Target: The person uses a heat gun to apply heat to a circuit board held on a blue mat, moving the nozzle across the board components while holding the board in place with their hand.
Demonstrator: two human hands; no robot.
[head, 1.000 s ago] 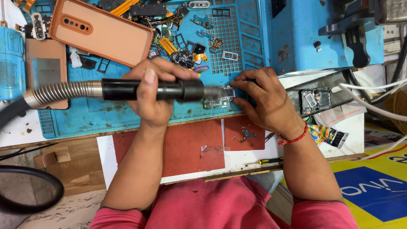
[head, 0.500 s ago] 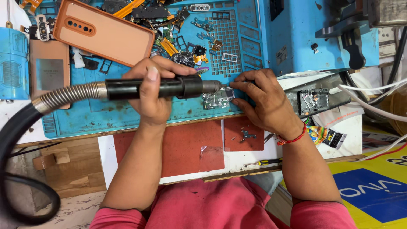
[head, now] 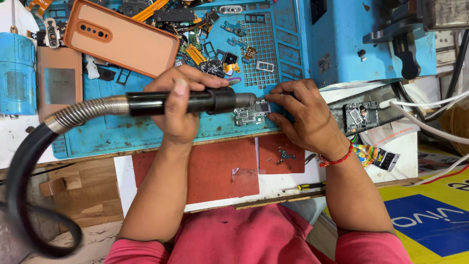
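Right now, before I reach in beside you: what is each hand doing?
Left hand: closed around the black hot-air handle.
Right hand: fingertips pressed on the small circuit board, not a full grip.

- An orange phone case [head: 122, 39] lies face down at the top of my blue work mat [head: 146, 132].
- Loose phone parts [head: 205, 29] are scattered just beside it.
- A small screwdriver [head: 307, 186] sits near the table edge in front of me.
- White cables [head: 430, 117] run off to my right.
- Two red pads [head: 205, 168] lie below the mat.
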